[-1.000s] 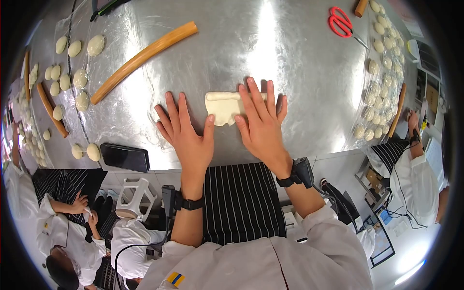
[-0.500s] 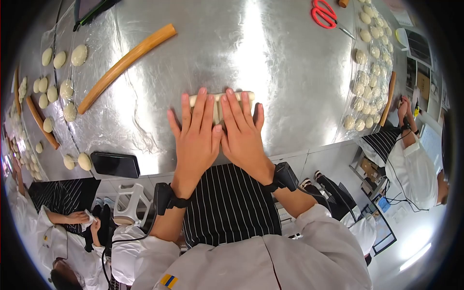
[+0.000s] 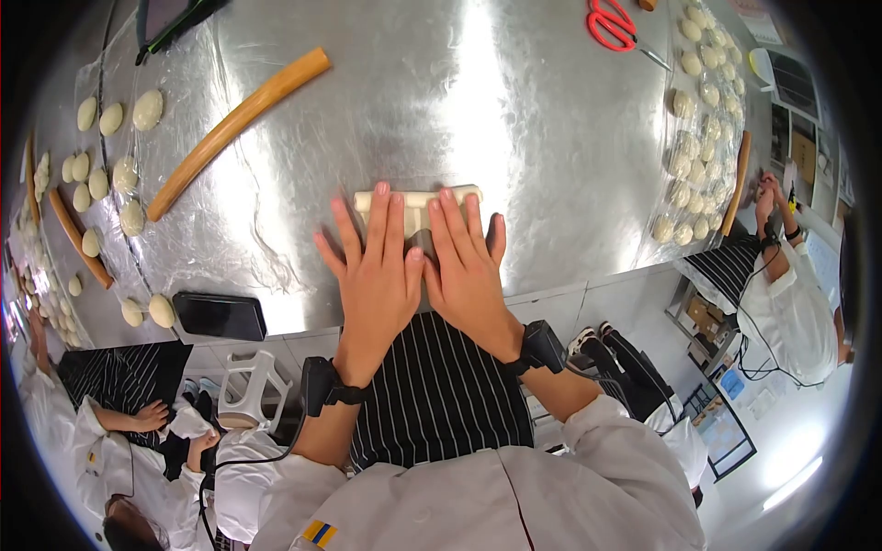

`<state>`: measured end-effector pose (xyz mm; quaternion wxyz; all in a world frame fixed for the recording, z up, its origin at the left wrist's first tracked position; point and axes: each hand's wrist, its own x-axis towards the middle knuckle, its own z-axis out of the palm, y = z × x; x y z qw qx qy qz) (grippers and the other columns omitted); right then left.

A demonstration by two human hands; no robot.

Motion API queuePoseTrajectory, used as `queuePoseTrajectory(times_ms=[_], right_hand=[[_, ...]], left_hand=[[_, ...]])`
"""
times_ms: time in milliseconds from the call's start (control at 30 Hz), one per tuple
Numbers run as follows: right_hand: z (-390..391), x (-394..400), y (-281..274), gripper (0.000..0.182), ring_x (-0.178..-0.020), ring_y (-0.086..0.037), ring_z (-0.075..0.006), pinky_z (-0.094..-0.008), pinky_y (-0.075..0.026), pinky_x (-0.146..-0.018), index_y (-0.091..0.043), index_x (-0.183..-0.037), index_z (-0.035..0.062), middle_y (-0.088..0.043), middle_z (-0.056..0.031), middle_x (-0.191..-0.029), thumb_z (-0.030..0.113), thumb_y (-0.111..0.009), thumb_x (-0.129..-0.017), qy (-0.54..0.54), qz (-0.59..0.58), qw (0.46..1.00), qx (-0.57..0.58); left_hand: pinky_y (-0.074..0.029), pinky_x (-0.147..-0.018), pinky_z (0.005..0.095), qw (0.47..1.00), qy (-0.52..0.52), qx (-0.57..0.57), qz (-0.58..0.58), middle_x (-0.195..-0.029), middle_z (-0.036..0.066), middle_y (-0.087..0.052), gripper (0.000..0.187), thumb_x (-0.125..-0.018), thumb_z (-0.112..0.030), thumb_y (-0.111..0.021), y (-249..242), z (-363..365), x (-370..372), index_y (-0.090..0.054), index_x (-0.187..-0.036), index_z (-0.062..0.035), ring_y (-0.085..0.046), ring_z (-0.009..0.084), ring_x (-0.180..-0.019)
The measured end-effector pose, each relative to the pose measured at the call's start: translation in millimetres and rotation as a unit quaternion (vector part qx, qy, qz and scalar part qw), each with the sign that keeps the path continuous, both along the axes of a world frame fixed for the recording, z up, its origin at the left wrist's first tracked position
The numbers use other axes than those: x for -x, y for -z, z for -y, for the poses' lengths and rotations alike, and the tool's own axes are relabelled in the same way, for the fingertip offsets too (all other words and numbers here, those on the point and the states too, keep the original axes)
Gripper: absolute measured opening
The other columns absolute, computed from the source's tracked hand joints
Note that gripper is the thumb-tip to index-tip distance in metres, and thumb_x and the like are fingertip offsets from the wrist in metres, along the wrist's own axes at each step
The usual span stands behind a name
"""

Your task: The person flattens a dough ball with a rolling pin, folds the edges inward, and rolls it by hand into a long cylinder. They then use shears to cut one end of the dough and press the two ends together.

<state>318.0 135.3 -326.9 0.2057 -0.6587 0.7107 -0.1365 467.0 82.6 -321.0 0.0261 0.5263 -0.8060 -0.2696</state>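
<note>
One roll of dough (image 3: 418, 198) lies crosswise on the steel table (image 3: 551, 165), right in front of the wearer, with a flat flap (image 3: 417, 221) of the same dough spreading from its near side. From my remote seat I see the left hand (image 3: 377, 286) and the right hand (image 3: 469, 278) side by side, fingers stretched forward and fingertips on the roll. Neither is clenched or grasping; I'd call both grips released, with the dough under the fingers rather than between them. The thumbs lie near each other, just short of the flap, and both ends of the roll show beyond the pressing fingertips.

To me this looks like rolling up the sheet, and I judge that even weight matters most. I would press lightly with both sets of fingertips, matching left to right so that neither end thickens or skews. Tucking the edge snugly should avoid a loose core, while leaning too hard could flatten the roll or tear the flap. I'd also watch the ends, which could drift out of line. How tightly the layers sit I cannot tell. The wooden stick (image 3: 239, 134) and the phone (image 3: 219, 315) lie well apart from the hands.
</note>
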Motion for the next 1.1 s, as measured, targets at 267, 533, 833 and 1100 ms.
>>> queuePoseTrajectory(times_ms=[267,533,833,1100], right_hand=[[9,-3,-4,0.066,-0.163,-0.031,-0.0404,-0.0671,-0.009,-0.129,-0.047,-0.164,0.0026,-0.039,-0.0176,-0.174,0.028,-0.06,-0.105,0.024,-0.022,0.999,0.0],[-16,-6,1,0.066,-0.162,-0.03,-0.0473,-0.0699,-0.02,-0.127,-0.044,-0.164,-0.0005,-0.036,-0.0227,-0.174,0.023,-0.063,-0.105,0.034,0.071,0.996,0.038],[-21,-8,-2,0.069,-0.16,-0.034,-0.0479,-0.0652,-0.027,-0.127,-0.043,-0.164,-0.0028,-0.036,-0.0244,-0.174,0.02,-0.065,-0.103,0.056,0.077,0.995,0.005],[-12,-7,-2,0.068,-0.159,-0.036,-0.0483,-0.0642,-0.03,-0.126,-0.044,-0.162,-0.0047,-0.038,-0.0269,-0.171,0.018,-0.066,-0.102,0.089,0.103,0.989,0.05]], left_hand=[[0.01,-0.124,0.0754,1.0,0.002,-0.001,0.002,-0.181,0.012,-0.026,0.067,-0.108,-0.03,-0.045,-2,0,6,-0.036,-0.17,-0.0044,0.0,0.0568,-0.165],[0.01,-0.124,0.0748,0.998,-0.038,0.015,-0.05,-0.181,0.012,-0.027,0.065,-0.108,-0.026,-0.046,2,-12,3,-0.038,-0.168,-0.0031,-0.002,0.0584,-0.164],[0.007,-0.123,0.0776,0.999,-0.026,-0.009,-0.032,-0.179,0.01,-0.032,0.065,-0.107,-0.03,-0.048,-2,-12,5,-0.043,-0.166,-0.0044,-0.004,0.0577,-0.164],[0.008,-0.125,0.0749,0.999,-0.026,0.022,-0.028,-0.179,0.014,-0.031,0.068,-0.104,-0.025,-0.053,-8,-3,9,-0.041,-0.166,-0.0015,-0.003,0.0567,-0.165]])
